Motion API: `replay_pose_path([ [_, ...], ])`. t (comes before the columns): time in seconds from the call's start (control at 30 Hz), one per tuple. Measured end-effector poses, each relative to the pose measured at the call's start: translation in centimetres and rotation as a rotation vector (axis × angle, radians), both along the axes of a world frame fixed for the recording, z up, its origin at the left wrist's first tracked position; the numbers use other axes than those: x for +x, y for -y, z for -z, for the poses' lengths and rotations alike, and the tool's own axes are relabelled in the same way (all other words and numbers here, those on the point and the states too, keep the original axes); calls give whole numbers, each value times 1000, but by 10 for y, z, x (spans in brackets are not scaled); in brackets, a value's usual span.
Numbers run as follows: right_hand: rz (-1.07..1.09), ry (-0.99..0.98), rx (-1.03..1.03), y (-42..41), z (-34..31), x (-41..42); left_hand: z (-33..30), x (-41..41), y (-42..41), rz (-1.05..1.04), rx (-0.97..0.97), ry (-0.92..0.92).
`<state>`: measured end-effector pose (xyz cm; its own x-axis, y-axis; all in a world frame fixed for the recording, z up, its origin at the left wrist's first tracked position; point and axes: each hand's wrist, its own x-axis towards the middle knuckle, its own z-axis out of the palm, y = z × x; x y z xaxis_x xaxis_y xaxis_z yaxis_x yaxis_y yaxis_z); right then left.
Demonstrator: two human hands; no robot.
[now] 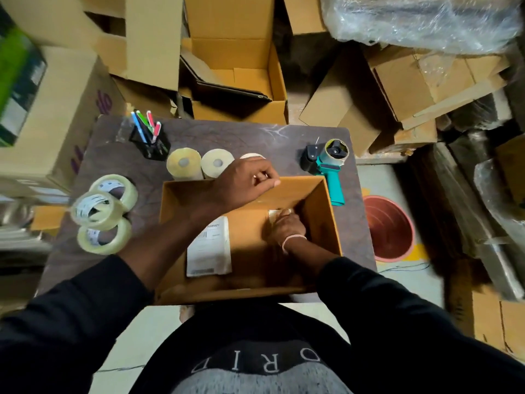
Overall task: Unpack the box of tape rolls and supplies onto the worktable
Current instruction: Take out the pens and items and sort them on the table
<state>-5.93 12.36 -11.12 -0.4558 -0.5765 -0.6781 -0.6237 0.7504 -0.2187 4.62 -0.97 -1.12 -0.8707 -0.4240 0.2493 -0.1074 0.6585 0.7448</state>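
A: Where are the hands?

B: The right hand is down inside the open cardboard box, fingers curled onto a pale flat item on the box floor near the far right corner. I can't tell whether it has a firm hold yet, or what the item is. The left hand is at the box's far rim, fingers curled round a pale roll, apparently setting it on the worktable.

A: So which step is this?

B: Late in the unpacking, I'd judge. Two pale label rolls stand just beside that left hand. Three clear tape rolls are piled at the table's left edge, and the teal tape dispenser and a pen holder sit along the far side. In the box, only a white packing slip lies on the floor besides what the right hand is on.

A: And the next move?

B: Probably let go of the roll beside the other two, lift the flat item clear of the box wall, then take the slip out.
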Motion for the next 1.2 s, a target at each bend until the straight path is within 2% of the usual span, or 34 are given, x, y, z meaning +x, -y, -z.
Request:
replay_pose_path([
  [0.17,252,25,3,14,14,7,4,18,-3,-15,217,77],
  [0.27,375,121,-132,13,5,15,5,24,1,-27,302,100],
  [0.33,433,346,-218,-1,-11,19,6,28,6,-3,365,113],
  [0.43,697,866,-265,-24,-29,5,8,36,16,79,360,154],
  [0.47,693,967,-163,-23,-31,0,8,38,20,106,333,175],
  [0.53,468,1145,99,-8,-40,-3,9,43,27,160,302,232],
  [0.63,434,1399,94,6,-51,-5,9,47,37,254,350,334],
  [0.73,413,1617,29,2,-58,-12,6,50,44,355,465,519],
  [0.8,361,1626,-27,6,-63,-14,5,53,45,423,397,597],
  [0.93,278,1511,-76,13,-82,-15,5,58,44,449,271,593],
  [1.1,211,1435,-4,23,-105,-36,-10,73,64,419,271,592],
  [1.2,165,1327,-120,26,-125,-47,-19,93,81,370,302,535],
])
